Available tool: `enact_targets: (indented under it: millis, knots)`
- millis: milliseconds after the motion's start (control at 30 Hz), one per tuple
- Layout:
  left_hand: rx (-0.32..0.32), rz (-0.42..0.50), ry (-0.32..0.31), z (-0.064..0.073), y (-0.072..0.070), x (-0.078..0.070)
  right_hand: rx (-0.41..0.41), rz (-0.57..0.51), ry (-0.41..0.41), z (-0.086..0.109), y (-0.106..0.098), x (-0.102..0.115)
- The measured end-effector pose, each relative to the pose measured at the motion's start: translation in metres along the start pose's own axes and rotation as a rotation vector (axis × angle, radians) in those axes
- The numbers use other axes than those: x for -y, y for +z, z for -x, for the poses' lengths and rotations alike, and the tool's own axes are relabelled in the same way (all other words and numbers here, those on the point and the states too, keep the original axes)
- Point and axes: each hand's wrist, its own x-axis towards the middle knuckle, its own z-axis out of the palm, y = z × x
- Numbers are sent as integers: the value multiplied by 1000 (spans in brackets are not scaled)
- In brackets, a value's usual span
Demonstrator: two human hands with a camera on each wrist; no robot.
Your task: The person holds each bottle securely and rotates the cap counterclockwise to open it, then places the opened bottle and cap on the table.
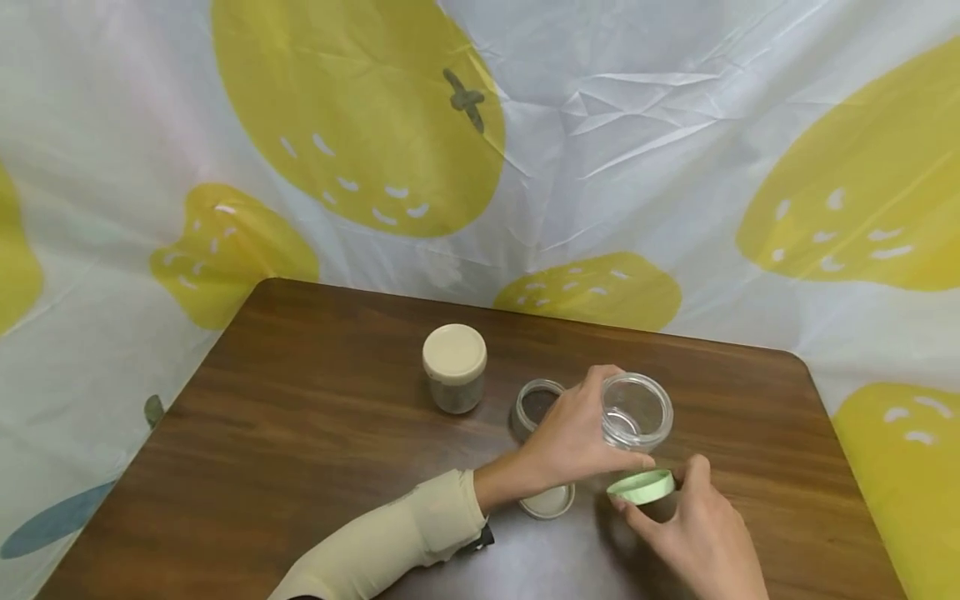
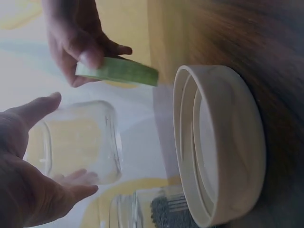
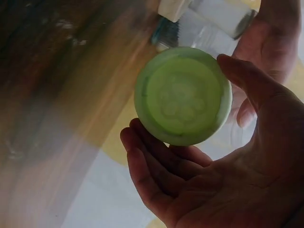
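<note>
My left hand (image 1: 566, 442) grips a clear open glass jar (image 1: 637, 412) by its side, with the jar's mouth facing up. In the left wrist view, thumb and fingers spread round the jar (image 2: 80, 142), and its walls are see-through. My right hand (image 1: 705, 533) pinches a light green lid (image 1: 642, 487) by its edge, close in front of the jar. Seen in the right wrist view, the round lid (image 3: 184, 97) has a flower-like mark in its middle. Below the left wrist lies a cream lid (image 1: 549, 503), its threaded inside showing in the left wrist view.
An open glass jar (image 1: 537, 403) with dark contents stands just left of the left hand, partly hidden by it. Farther left is another glass jar (image 1: 454, 367) topped with a cream lid. The brown wooden table (image 1: 315, 400) meets a fruit-patterned curtain (image 1: 540, 167) behind.
</note>
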Motion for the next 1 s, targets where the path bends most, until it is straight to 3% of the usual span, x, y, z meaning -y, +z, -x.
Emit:
enact_targets:
  millis: [133,333,700,1000]
  knots:
    - [24,-82,-40,-4,6,2,51,8,17,-3,6,-5]
    - [89,-221,-74,-9,16,5,57,19,45,-7,9,-8]
    - [159,-220,-10,-18,33,6,78,42,104,-9,9,-12]
    - [135,-225,-57,-16,48,7,67,22,120,-4,13,-16]
